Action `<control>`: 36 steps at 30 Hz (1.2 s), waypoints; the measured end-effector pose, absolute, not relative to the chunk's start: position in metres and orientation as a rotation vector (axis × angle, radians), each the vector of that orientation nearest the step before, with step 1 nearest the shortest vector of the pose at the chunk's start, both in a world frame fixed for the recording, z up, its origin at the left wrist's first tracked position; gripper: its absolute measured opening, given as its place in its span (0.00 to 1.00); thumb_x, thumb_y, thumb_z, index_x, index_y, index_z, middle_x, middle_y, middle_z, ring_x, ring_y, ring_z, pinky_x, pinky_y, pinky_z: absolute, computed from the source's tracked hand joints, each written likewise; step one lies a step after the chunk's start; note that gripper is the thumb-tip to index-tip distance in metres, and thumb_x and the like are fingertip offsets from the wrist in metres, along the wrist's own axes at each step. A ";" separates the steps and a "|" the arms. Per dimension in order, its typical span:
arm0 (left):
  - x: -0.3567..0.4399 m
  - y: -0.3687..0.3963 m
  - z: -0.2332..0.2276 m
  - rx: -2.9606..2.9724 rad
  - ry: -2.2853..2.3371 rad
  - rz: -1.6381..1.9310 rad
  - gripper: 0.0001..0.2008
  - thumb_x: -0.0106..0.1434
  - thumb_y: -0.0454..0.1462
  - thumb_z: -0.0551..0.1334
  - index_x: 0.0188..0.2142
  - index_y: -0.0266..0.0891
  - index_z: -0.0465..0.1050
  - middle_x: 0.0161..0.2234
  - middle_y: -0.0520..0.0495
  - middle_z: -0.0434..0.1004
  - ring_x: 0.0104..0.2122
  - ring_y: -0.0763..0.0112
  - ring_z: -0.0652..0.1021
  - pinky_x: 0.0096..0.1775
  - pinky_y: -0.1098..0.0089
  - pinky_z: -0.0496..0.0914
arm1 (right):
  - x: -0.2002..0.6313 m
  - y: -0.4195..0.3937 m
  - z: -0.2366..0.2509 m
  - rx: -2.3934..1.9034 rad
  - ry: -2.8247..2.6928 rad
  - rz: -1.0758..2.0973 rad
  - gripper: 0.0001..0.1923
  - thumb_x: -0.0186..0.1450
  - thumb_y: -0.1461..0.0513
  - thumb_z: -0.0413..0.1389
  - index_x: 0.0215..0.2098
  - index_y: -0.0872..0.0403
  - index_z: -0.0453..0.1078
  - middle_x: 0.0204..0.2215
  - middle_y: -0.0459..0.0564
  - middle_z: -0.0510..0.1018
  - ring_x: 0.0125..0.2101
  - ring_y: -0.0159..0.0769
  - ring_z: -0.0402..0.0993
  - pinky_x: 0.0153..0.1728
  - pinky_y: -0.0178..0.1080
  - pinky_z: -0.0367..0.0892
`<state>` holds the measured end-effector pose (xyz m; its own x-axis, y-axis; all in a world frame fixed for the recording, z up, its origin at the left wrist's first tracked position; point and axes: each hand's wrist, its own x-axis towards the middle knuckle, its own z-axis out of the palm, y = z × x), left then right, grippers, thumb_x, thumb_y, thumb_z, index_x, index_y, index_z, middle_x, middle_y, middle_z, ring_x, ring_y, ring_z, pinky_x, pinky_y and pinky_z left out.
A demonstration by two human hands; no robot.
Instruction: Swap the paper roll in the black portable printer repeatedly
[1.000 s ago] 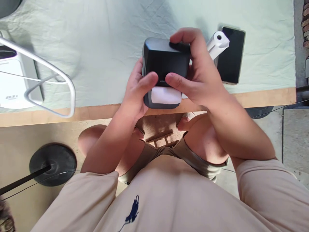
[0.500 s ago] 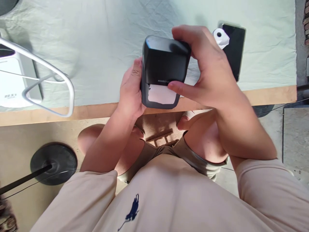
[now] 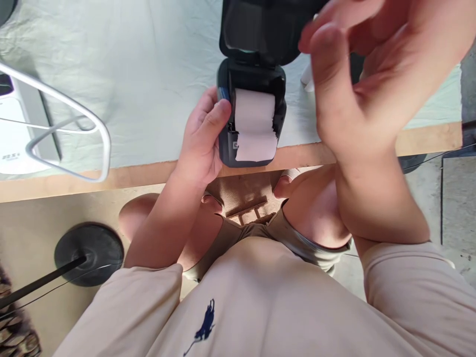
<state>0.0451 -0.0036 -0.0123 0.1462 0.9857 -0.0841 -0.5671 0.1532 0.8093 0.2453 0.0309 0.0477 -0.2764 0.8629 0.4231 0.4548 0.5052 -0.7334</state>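
My left hand (image 3: 204, 134) is wrapped around the left side of a black label printer (image 3: 223, 148), its thumb on the near edge of the casing. The printer's lid (image 3: 256, 29) stands swung back, away from me. Inside the printer lies a white paper roll (image 3: 255, 106), and its torn-edged loose end (image 3: 256, 146) hangs over the front. My right hand (image 3: 372, 84) is raised close to the camera, at the lid's right edge, thumb and fingers apart. Whether a fingertip still touches the lid is unclear. Behind this hand, a small white roll (image 3: 308, 78) shows only in part.
At the left, a looped white cable (image 3: 106, 144) lies by a white box-like device (image 3: 17, 129). A pale cloth (image 3: 148, 74) covers the wooden-edged table (image 3: 148, 173). Round black stand bases (image 3: 89, 253) rest on the floor, one with a pole.
The printer's lid has been opened and tipped back, so the paper roll inside shows. My right hand has moved up and right off the front of the printer; my left hand keeps its hold.
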 end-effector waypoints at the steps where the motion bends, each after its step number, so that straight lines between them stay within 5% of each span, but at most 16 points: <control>1: 0.045 -0.004 -0.013 0.729 0.736 1.262 0.06 0.73 0.42 0.63 0.46 0.46 0.78 0.47 0.46 0.82 0.59 0.53 0.76 0.54 0.62 0.74 | 0.243 0.031 0.045 -1.003 -1.918 0.461 0.09 0.74 0.58 0.53 0.48 0.51 0.73 0.39 0.45 0.80 0.48 0.39 0.81 0.44 0.40 0.70; 5: 0.045 -0.008 -0.013 0.754 0.761 1.266 0.05 0.72 0.39 0.65 0.45 0.45 0.79 0.42 0.44 0.81 0.56 0.53 0.78 0.49 0.62 0.75 | 0.232 0.028 0.036 -1.078 -2.244 0.124 0.11 0.67 0.62 0.57 0.47 0.54 0.77 0.42 0.48 0.83 0.36 0.40 0.82 0.35 0.42 0.70; 9: 0.048 -0.011 -0.011 0.763 0.792 1.273 0.05 0.71 0.40 0.67 0.45 0.46 0.80 0.39 0.47 0.77 0.48 0.58 0.78 0.44 0.64 0.75 | 0.224 0.022 0.043 -1.418 -2.453 0.145 0.19 0.63 0.60 0.63 0.53 0.41 0.74 0.47 0.44 0.84 0.38 0.46 0.81 0.32 0.45 0.66; 15: 0.048 -0.010 -0.017 0.775 0.796 1.252 0.10 0.67 0.46 0.71 0.46 0.51 0.80 0.42 0.47 0.80 0.58 0.49 0.74 0.51 0.59 0.75 | 0.220 0.019 0.040 -1.471 -2.456 0.007 0.20 0.62 0.61 0.61 0.53 0.44 0.74 0.44 0.46 0.85 0.36 0.48 0.82 0.27 0.43 0.56; 19: 0.048 -0.009 -0.020 0.768 0.793 1.273 0.07 0.67 0.45 0.71 0.45 0.53 0.81 0.40 0.49 0.81 0.61 0.51 0.73 0.53 0.59 0.75 | 0.220 0.024 0.035 -1.468 -2.452 0.141 0.16 0.62 0.59 0.62 0.49 0.42 0.75 0.34 0.46 0.84 0.31 0.46 0.79 0.24 0.43 0.58; 25: 0.046 -0.009 -0.014 0.763 0.807 1.256 0.03 0.72 0.42 0.66 0.44 0.51 0.79 0.41 0.50 0.83 0.64 0.55 0.71 0.57 0.62 0.74 | 0.233 0.024 0.054 -1.297 -2.241 0.524 0.19 0.62 0.62 0.61 0.51 0.42 0.74 0.42 0.44 0.84 0.27 0.35 0.74 0.31 0.42 0.69; 30: 0.045 -0.003 -0.010 0.658 0.834 1.264 0.14 0.77 0.45 0.57 0.42 0.42 0.79 0.43 0.46 0.82 0.58 0.54 0.77 0.57 0.61 0.74 | 0.254 0.043 0.045 -1.212 -1.769 0.947 0.18 0.67 0.61 0.46 0.53 0.44 0.69 0.41 0.44 0.77 0.32 0.32 0.74 0.28 0.38 0.69; 33: 0.044 0.000 -0.010 0.600 0.829 1.276 0.17 0.77 0.46 0.54 0.42 0.43 0.79 0.44 0.48 0.83 0.58 0.53 0.78 0.59 0.61 0.74 | 0.258 0.058 0.021 -1.095 -1.716 1.128 0.11 0.64 0.59 0.53 0.45 0.46 0.66 0.35 0.45 0.74 0.30 0.32 0.70 0.26 0.36 0.67; 36: 0.043 0.003 -0.012 0.558 0.816 1.255 0.15 0.75 0.47 0.57 0.42 0.45 0.80 0.44 0.48 0.85 0.64 0.49 0.73 0.62 0.60 0.72 | 0.259 0.064 -0.003 -0.973 -1.760 1.047 0.15 0.58 0.62 0.62 0.40 0.47 0.63 0.34 0.44 0.72 0.31 0.30 0.67 0.29 0.35 0.67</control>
